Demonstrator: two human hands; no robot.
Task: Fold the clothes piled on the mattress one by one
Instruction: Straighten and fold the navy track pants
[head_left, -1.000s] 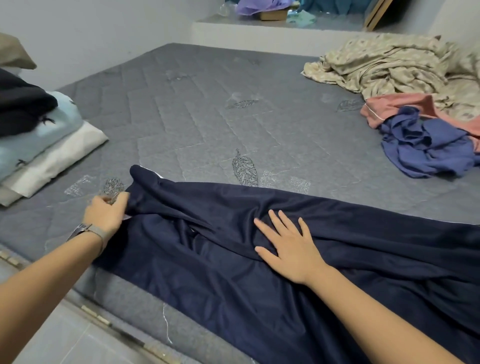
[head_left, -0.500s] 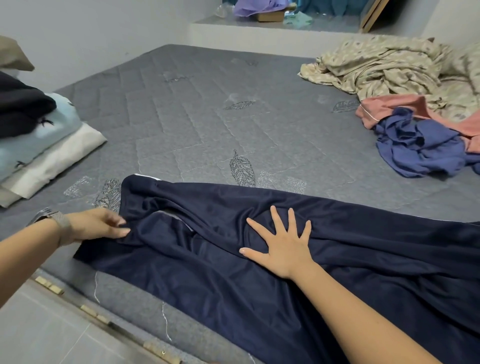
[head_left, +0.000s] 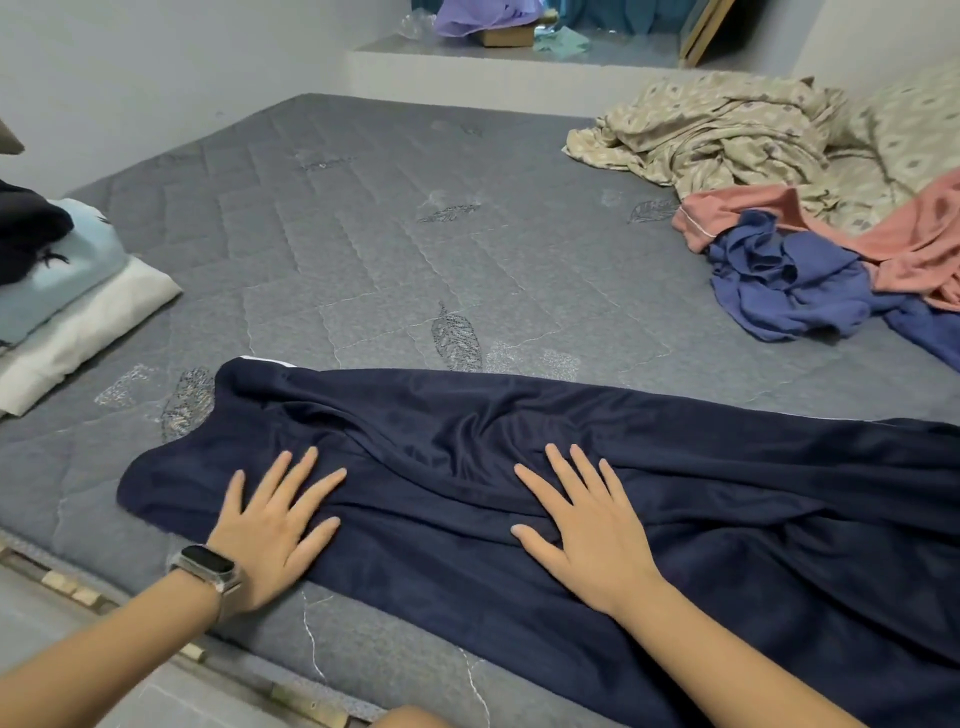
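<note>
Left hand (head_left: 270, 525) and right hand (head_left: 587, 525): both flat, fingers spread, pressing on navy garment (head_left: 571, 467). Garment lies wrinkled along near edge of mattress (head_left: 363, 208). Unfolded pile (head_left: 810, 208) at mattress's far right: patterned, pink, blue pieces. Folded stack (head_left: 67, 291) at mattress's left edge. Watch (head_left: 205, 566) on left wrist.

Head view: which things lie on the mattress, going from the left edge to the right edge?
Folded stack → left hand → right hand → blue garment → pink garment.
</note>
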